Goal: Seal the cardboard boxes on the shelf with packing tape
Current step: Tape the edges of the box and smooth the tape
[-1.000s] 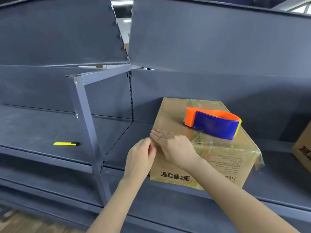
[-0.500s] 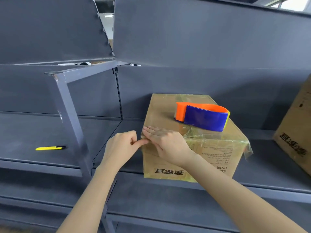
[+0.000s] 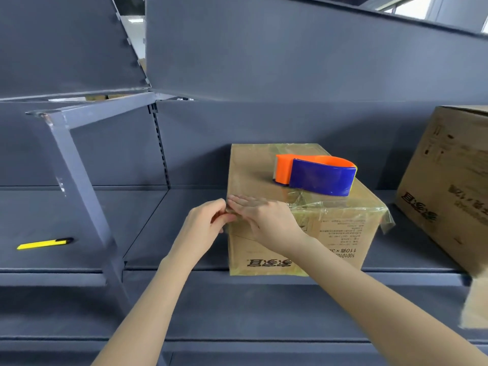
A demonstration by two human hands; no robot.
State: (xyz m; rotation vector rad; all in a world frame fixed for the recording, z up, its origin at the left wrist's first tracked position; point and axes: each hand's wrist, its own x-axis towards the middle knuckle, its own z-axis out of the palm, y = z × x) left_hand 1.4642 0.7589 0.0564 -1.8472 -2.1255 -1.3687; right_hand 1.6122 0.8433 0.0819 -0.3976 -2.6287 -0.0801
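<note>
Box (image 3: 250, 167) on shelf (image 3: 163, 233), dead centre; left hand (image 3: 203, 223) pinches the tape (image 3: 311, 207) end at its 9 o'clock corner, right hand (image 3: 266, 220) flat, fingers straight, pressing. Risk: uneven pressing wrinkles tape, 3 o'clock flap (image 3: 386, 220) lifts.

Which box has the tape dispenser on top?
The middle box, which the left hand and right hand touch; the dispenser sits on top. The right box is tilted, untouched.
</note>
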